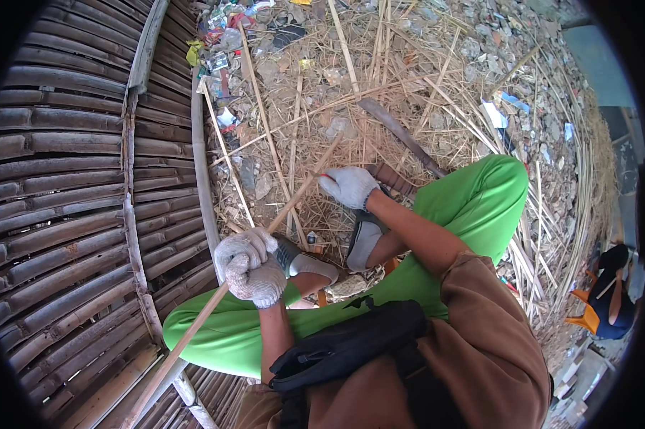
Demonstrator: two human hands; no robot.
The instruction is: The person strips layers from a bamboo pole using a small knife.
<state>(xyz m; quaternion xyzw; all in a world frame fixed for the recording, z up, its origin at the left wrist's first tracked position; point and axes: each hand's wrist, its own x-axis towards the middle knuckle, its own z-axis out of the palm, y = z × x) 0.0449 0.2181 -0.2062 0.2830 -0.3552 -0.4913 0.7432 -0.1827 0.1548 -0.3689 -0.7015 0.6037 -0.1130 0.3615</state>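
Observation:
A long split bamboo strip (183, 342) slants from the lower left up past both hands toward the middle of the ground. My left hand (251, 266), in a whitish knit glove, is wrapped round it above my left knee. My right hand (349, 187), gloved the same way, is closed beside the strip's farther part. A small red bit shows at its fingertips; the rest of what it holds is hidden. Just beyond my right hand lies a brown ribbed object (392, 179). A long, dark, curved blade-like piece (401, 136) rests on the ground farther off.
A bamboo slat wall or platform (72, 193) fills the left side. Loose bamboo strips (265, 118), shavings and litter cover the stony ground ahead. A bundle of thin strips (580, 171) lies at right. A dark and orange object (605, 297) stands at the far right.

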